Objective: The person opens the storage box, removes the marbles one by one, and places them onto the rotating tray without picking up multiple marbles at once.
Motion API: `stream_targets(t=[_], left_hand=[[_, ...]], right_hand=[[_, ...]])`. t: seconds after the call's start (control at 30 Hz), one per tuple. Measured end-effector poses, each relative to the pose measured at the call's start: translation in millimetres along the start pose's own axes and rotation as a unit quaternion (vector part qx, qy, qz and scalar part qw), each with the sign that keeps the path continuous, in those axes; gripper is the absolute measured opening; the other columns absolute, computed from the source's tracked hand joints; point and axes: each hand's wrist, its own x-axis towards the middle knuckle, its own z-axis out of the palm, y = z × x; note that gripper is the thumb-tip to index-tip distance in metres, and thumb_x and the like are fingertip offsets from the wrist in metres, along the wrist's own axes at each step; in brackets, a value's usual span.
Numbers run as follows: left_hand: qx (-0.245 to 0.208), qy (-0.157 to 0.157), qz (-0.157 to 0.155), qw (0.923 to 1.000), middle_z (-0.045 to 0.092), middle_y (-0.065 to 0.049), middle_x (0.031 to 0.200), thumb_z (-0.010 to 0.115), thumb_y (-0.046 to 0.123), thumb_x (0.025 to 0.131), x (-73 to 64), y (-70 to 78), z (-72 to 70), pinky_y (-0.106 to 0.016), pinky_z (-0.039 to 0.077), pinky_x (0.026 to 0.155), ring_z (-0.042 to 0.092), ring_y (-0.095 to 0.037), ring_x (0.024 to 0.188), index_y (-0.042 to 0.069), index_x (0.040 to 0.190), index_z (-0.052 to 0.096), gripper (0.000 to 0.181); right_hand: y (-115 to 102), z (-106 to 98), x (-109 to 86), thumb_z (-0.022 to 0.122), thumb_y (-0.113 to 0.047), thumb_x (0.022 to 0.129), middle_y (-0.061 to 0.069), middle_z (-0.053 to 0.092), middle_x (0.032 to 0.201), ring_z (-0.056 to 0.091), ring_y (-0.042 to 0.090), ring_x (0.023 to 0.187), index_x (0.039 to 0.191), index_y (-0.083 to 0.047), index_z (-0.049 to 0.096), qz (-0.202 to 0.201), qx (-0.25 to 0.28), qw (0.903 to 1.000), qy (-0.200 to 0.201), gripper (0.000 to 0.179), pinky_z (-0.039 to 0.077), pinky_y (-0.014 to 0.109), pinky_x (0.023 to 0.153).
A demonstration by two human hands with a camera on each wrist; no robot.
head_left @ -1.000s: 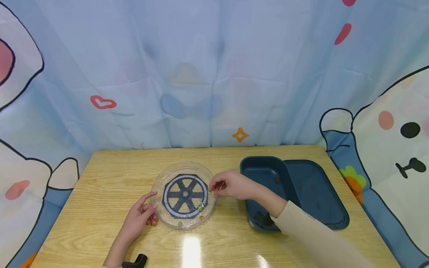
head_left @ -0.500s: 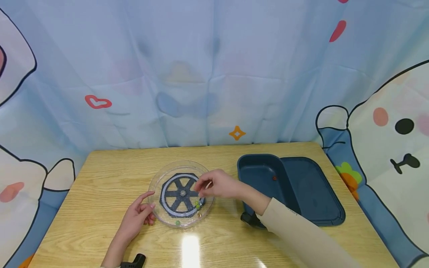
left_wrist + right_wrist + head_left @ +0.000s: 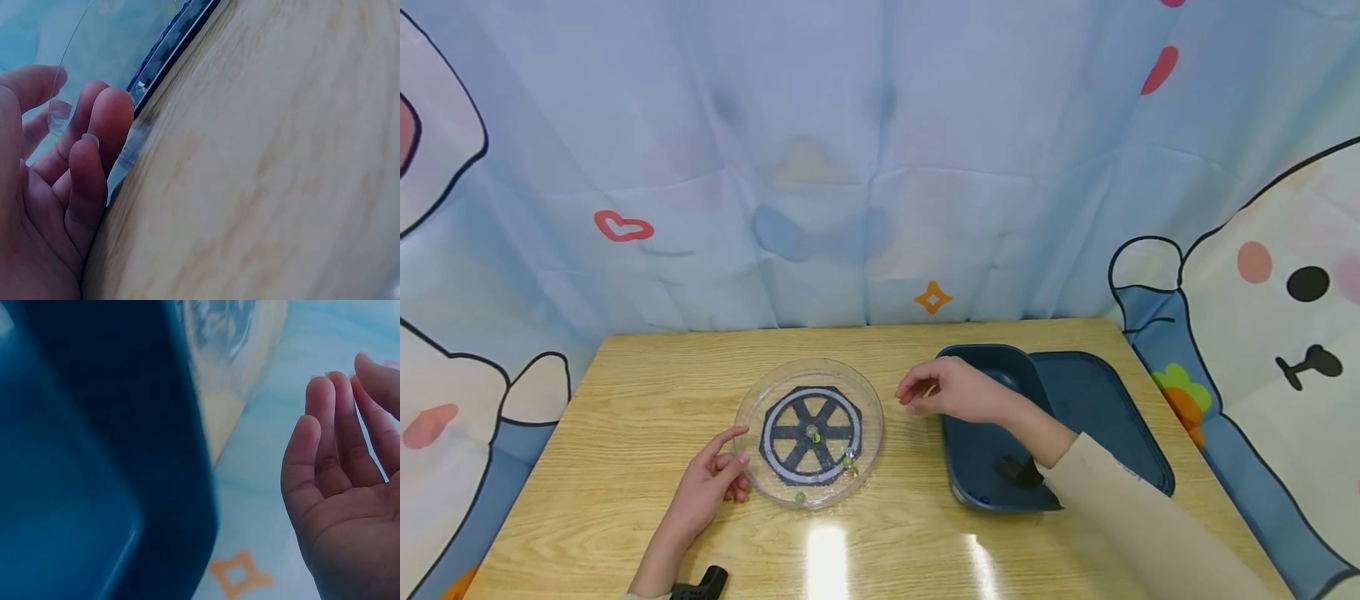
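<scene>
A clear round dish (image 3: 875,450) lies on the table, with a dark spoked wheel shape (image 3: 784,432) showing inside or through it. Several small marbles are in it, among them a green marble (image 3: 800,497) near the front rim and a yellow-green marble (image 3: 816,437) by the hub. At the dish's left side, my left hand (image 3: 711,479) holds the rim between thumb and fingers; the left wrist view shows the clear edge there. My right hand (image 3: 958,390) hovers over the left edge of the dark blue bin (image 3: 958,467), fingers loosely bent, with nothing visible in them.
A flat dark blue tray or lid (image 3: 1097,408) lies right of the bin, partly under it. One dark blue marble (image 3: 985,500) appears at the bin's near end. Behind the wooden table (image 3: 662,375) hangs a printed curtain (image 3: 820,167).
My right hand went from the dish's right rim to over the wheel, then back right to the bin. A yellow-green marble now shows near the hub. The left hand keeps its place.
</scene>
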Motion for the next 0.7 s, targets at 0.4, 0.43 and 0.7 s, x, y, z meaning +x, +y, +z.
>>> stream_targets(t=[0.4,0.43,0.7], left_hand=[[0.002,-0.007,0.001,1.0,0.061,-0.014,0.071,0.06,0.013,0.101,2.9,0.8,-1.3,-0.028,0.053,0.055,0.061,-0.02,0.056,0.008,0.145,0.046,0.046],[0.003,-0.006,0.0,1.0,0.061,-0.014,0.071,0.059,0.013,0.101,3.2,0.3,-1.4,-0.028,0.054,0.055,0.061,-0.02,0.056,0.008,0.145,0.046,0.046],[-0.004,-0.002,0.001,1.0,0.061,-0.015,0.071,0.059,0.014,0.102,2.1,-2.6,-1.3,-0.029,0.054,0.054,0.061,-0.019,0.056,0.008,0.145,0.046,0.046]], right_hand=[[43.3,-36.3,-56.8,0.071,-0.013,0.093,0.007,0.071,0.101,0.067,0.012,0.087,0.107,-0.004,0.073,0.054,-0.049,0.9961,-0.05,0.016,0.056,0.027,0.075],[44.4,-37.4,-59.7,0.071,-0.012,0.093,0.007,0.071,0.101,0.067,0.011,0.086,0.106,-0.005,0.074,0.057,-0.052,0.9953,-0.058,0.016,0.056,0.027,0.075],[49.9,-40.2,-72.9,0.075,-0.001,0.085,0.0,0.07,0.092,0.064,0.008,0.081,0.098,-0.008,0.075,0.097,-0.102,0.9828,-0.12,0.015,0.055,0.026,0.069]])
